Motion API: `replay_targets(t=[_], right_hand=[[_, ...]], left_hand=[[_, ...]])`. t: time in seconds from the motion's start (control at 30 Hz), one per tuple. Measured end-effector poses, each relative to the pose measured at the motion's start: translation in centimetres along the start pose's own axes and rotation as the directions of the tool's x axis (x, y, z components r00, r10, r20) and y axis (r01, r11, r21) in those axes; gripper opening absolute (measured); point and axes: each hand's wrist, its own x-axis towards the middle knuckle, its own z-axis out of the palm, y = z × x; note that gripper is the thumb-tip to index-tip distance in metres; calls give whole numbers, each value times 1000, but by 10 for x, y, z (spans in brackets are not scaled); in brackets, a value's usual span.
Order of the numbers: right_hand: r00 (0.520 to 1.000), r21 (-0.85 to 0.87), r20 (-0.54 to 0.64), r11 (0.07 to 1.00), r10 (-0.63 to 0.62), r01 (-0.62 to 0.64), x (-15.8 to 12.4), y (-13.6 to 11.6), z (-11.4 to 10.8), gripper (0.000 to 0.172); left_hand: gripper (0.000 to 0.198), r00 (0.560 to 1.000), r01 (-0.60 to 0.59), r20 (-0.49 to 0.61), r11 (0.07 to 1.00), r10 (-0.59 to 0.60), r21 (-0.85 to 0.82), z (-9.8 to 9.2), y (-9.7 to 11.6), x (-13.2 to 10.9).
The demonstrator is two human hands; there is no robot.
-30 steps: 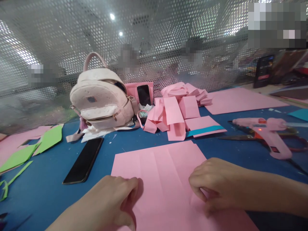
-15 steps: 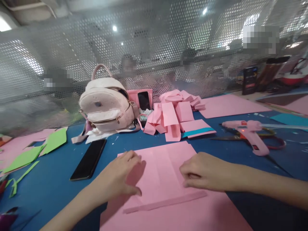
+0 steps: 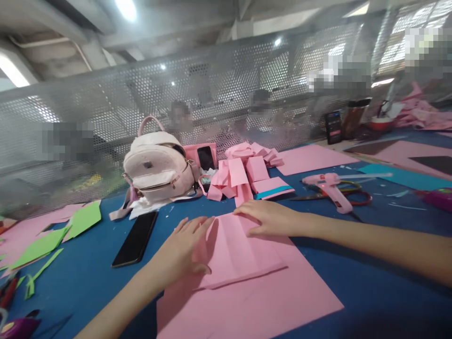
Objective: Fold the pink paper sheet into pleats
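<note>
A creased pink paper piece (image 3: 236,254) lies on a larger pink sheet (image 3: 268,301), its near edge slightly raised. My left hand (image 3: 187,249) rests on the left side of the creased piece, fingers apart. At its far right part is my right hand (image 3: 268,219), fingers spread, touching the paper. Neither hand holds anything. Behind them sits a pile of folded pink strips (image 3: 238,172), with a pink piece bearing a blue band (image 3: 275,188) beside it.
A black phone (image 3: 136,240) lies left of my left hand. Farther back stands a white backpack (image 3: 158,165). To the right are a pink glue gun (image 3: 330,186) and scissors (image 3: 356,195). Green papers (image 3: 83,219) lie at left.
My right hand has moved from the right side of the creased piece to its far edge, and its curled fingers have opened. The view has tilted up and turned right.
</note>
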Motion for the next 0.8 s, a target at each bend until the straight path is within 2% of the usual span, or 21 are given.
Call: replay_targets(t=[0.17,0.33,0.47,0.6,0.73,0.8], right_hand=[[998,-106,-64,994,-21,14,-11,-12,-6,59],[985,-169,-159,985,-62,35,-21,-30,-12,51],[977,-176,-201,984,-71,36,-28,-46,-21,41],[976,-122,-216,992,-14,-13,-32,-59,-29,29],[976,23,-194,995,100,-97,-33,-64,-32,18],[980,116,-152,987,128,-110,-32,-65,-33,23]], left_hand=[[101,997,-25,-70,976,41,215,2,12,-15],[86,983,-49,-144,916,115,398,3,24,-32],[84,969,-59,-186,882,163,468,3,30,-40],[82,964,-54,-201,865,176,499,5,34,-44],[85,951,-61,-229,849,209,524,13,30,-44],[93,935,-58,-276,861,225,505,15,28,-45]])
